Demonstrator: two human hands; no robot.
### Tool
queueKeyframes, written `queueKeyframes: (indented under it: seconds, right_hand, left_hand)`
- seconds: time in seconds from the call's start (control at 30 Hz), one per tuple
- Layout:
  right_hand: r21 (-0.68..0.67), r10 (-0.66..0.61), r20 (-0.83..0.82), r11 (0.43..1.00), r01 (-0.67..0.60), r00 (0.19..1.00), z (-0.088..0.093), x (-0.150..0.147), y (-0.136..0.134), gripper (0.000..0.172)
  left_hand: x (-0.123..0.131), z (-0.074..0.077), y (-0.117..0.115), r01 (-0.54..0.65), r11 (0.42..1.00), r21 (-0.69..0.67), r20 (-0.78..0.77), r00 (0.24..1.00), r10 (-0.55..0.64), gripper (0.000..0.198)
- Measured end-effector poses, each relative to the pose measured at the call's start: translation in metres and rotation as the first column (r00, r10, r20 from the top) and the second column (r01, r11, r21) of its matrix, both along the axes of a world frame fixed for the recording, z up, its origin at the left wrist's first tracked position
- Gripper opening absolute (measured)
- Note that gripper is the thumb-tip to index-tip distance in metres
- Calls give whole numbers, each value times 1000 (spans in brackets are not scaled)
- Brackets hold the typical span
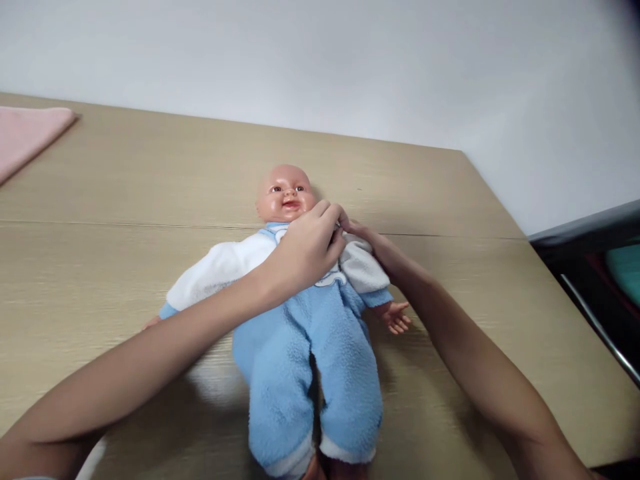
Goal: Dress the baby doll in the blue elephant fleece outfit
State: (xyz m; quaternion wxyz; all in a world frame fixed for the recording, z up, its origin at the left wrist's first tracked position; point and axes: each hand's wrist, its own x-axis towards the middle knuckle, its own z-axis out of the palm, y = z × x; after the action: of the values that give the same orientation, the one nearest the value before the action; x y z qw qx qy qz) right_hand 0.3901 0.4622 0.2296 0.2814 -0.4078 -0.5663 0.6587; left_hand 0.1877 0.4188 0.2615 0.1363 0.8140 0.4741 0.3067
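Observation:
A bald baby doll point(287, 190) lies on its back, head away from me. Its fleece outfit point(280, 353) has light-blue trousers and bib with white sleeves. My left hand point(313, 243) crosses the doll's chest, its fingers curled closed at the outfit's shoulder on the right side, just below the chin. At the same shoulder, my right hand point(354, 230) meets it from the right, pinching the fabric there. The fingertips of both hands are partly hidden, and the exact spot they grip does not show.
The doll rests on a pale wood-grain table point(125, 173) with a seam across it. A folded pink cloth point(33, 133) lies at the far left. Behind stands a white wall point(300, 60). A black-framed object point(590, 267) is beyond the right edge.

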Motion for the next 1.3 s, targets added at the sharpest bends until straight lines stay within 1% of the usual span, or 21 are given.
queueKeyframes:
  seconds: [0.03,0.07,0.1,0.13,0.17,0.23,0.27,0.33,0.37,0.5,0.57,0.63,0.7,0.8,0.87,0.9,0.97,1.03,1.17,1.23,1.3]
  right_hand:
    - [25,19,45,999,-20,999,10,10,-5,50]
    - [109,87,185,988,-108,979,20,20,-9,61]
    - [167,177,349,955,-246,920,31,31,-12,79]
    - [174,273,473,903,-392,838,40,41,-14,87]
    - [176,302,577,861,-477,759,48,50,-13,87]
    - [206,236,738,814,-544,632,59,63,-9,69]
    - [221,182,790,806,-549,586,61,67,-6,59]
    - [225,122,846,802,-554,519,61,71,0,45]
    - [212,133,848,801,-559,512,59,71,2,45]
    - [196,275,744,782,-592,609,47,75,3,69]
    - [201,268,740,788,-582,617,44,78,3,77]
    - [207,206,785,801,-561,584,43,80,3,75]
    - [214,161,820,804,-555,549,44,81,3,68]
    - [207,160,834,796,-569,527,45,81,5,60]
    - [205,154,839,799,-565,522,43,81,6,58]
    - [213,145,839,800,-561,524,41,82,7,55]
    - [268,106,827,789,-553,553,34,85,6,51]
    - [361,43,801,761,-540,597,26,92,1,50]
    - [551,-141,726,706,-446,673,9,117,-22,59]
    - [635,-231,658,682,-363,716,0,130,-36,45]
    - [677,-271,592,678,-286,759,-5,138,-50,38]
  left_hand:
    - [0,2,-1,-5,1000,8,-58,998,5,20]
    - [0,4,-3,-16,1000,20,-126,992,18,20]
    - [0,6,-5,-32,999,34,-195,980,38,20]
    - [0,8,-6,-51,998,45,-259,964,61,20]
    - [0,10,-8,-75,996,53,-314,945,88,21]
    - [0,13,-11,-120,991,62,-396,908,134,22]
    - [0,14,-12,-136,989,62,-424,893,150,22]
    - [-1,15,-13,-154,986,66,-455,874,167,22]
    - [-1,15,-14,-155,985,74,-460,871,171,22]
    - [-2,12,-13,-137,984,112,-452,875,174,22]
    - [-1,12,-14,-113,984,136,-443,882,163,22]
    - [0,14,-17,-72,984,165,-421,897,136,25]
    - [3,17,-22,-7,984,179,-382,921,76,32]
    - [9,16,-33,164,977,140,-302,946,-115,43]
    - [12,10,-40,261,961,89,-271,935,-229,52]
    - [13,5,-42,287,956,64,-275,925,-260,56]
    - [15,-4,-45,301,953,21,-310,909,-280,64]
    - [17,-11,-45,298,955,0,-341,898,-280,67]
    - [18,-13,-44,288,957,9,-332,904,-269,67]
    - [18,-12,-44,282,959,10,-311,913,-266,67]
    - [19,-9,-43,276,961,-6,-280,922,-267,67]
